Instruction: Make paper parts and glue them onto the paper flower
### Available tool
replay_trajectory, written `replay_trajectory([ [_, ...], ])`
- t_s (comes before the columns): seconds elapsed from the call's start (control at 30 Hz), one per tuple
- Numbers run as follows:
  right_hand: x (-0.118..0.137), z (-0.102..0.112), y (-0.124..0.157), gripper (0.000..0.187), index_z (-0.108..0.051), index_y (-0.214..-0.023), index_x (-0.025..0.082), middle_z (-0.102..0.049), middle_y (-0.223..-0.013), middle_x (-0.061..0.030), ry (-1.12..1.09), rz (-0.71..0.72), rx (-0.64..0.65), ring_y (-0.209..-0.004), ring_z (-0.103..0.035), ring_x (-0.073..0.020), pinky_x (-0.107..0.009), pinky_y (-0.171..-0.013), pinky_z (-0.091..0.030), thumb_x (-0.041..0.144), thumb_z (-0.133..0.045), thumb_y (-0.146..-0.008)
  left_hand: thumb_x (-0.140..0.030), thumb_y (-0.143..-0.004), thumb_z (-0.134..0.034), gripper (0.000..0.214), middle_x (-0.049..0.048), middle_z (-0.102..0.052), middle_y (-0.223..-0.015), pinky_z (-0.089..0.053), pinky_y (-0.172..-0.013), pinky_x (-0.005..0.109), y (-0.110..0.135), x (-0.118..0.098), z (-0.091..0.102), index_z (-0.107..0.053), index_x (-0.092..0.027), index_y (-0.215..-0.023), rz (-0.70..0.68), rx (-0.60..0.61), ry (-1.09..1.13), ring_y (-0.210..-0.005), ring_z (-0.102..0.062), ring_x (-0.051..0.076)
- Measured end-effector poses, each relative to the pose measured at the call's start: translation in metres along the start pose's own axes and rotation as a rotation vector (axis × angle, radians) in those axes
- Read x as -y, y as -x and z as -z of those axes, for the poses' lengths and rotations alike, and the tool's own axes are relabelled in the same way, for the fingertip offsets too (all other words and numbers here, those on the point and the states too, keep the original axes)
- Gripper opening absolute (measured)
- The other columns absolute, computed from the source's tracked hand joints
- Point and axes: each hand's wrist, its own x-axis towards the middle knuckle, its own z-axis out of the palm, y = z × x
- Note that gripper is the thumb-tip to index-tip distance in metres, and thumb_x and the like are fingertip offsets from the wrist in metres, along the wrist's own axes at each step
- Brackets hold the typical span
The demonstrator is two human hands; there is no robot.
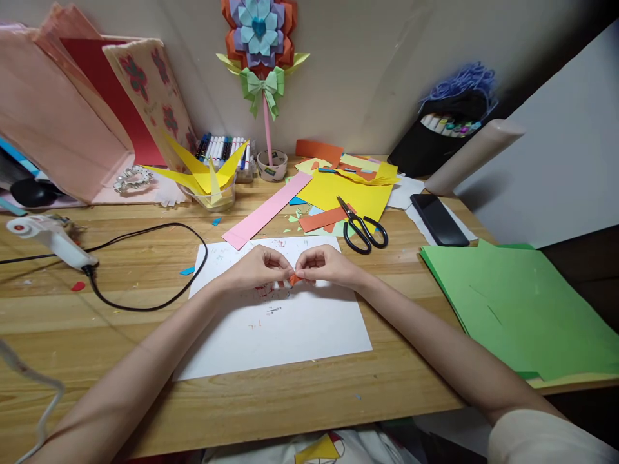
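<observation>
Head view. Left hand [264, 267], one: above the white sheet [309, 335], toward its far edge; thumb and fingers pinched narrow on a small orange paper piece [293, 280]. Right hand [329, 265], one: level with the left, likewise pinched on the same piece. Orange paper piece, one: mostly hidden by fingertips, over the far half of the white sheet. White sheet: on the wooden table, marked with coloured specks and strokes.

Pink strip [269, 211], one: slanting away from the sheet's far edge, near end touching it. Scissors [356, 221], one pair, black handles: just beyond the sheet's far right corner, partly on yellow paper [329, 191]. Blue scrap [187, 271]: just left of the sheet. Glue gun [62, 248], one, white: well left of the sheet, black cord [140, 309] looping toward its far left corner. Green paper [546, 309], stack: right of the sheet, well apart. Phone [439, 220], one, screen dark: beyond the sheet, to the right. Folded yellow paper [207, 182], in a clear tub: beyond the sheet, to the left. Paper flower [258, 26], one, upright in a tape roll [272, 171]: well beyond the sheet.
</observation>
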Motion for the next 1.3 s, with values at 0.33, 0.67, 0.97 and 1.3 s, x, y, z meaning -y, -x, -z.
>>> replay_trajectory([
  [0.33,-0.0007,-0.0014,-0.0002,0.022,-0.064,-0.074,0.011,-0.059,-0.060,-0.0006,0.016,-0.029,0.014,-0.053,-0.050,-0.0076,-0.019,-0.048,-0.040,0.032,-0.069,-0.068,-0.020,-0.066,-0.059,0.013,0.0002,-0.061,-0.055,-0.039,-0.047,0.018,0.0005,-0.0026,0.0004,-0.068,-0.012,-0.071,0.017,0.039,-0.005,-0.051,-0.052,0.008],
  [0.67,-0.0015,0.0000,0.0002,0.024,-0.065,-0.076,0.012,-0.061,-0.064,-0.0018,0.017,-0.042,0.036,-0.057,-0.053,-0.0091,-0.020,-0.053,-0.042,0.035,-0.068,-0.069,-0.023,-0.070,-0.056,0.013,0.0013,-0.060,-0.062,-0.036,-0.045,0.017,-0.0003,0.0049,0.0003,-0.060,-0.011,-0.074,-0.041,0.079,0.008,-0.051,-0.048,0.007],
  [0.97,-0.0009,-0.0008,0.0002,0.024,-0.066,-0.076,0.012,-0.062,-0.065,-0.0020,0.024,-0.039,0.034,-0.056,-0.053,-0.0089,-0.021,-0.053,-0.042,0.035,-0.069,-0.068,-0.030,-0.073,-0.056,0.021,0.0003,-0.057,-0.059,-0.036,-0.044,0.017,0.0023,0.0020,0.0031,-0.064,-0.011,-0.078,-0.033,0.124,-0.025,-0.050,-0.048,0.007],
  [1.3,-0.0023,-0.0028,-0.0002,0.021,-0.063,-0.074,0.012,-0.060,-0.063,-0.0012,0.059,-0.034,0.005,-0.056,-0.053,-0.0085,-0.020,-0.051,-0.040,0.032,-0.067,-0.069,-0.019,-0.065,-0.054,0.012,0.0002,-0.059,-0.058,-0.036,-0.046,0.018,-0.0003,0.0041,-0.0038,-0.061,-0.011,-0.071,-0.024,-0.010,-0.089,-0.050,-0.049,0.008],
])
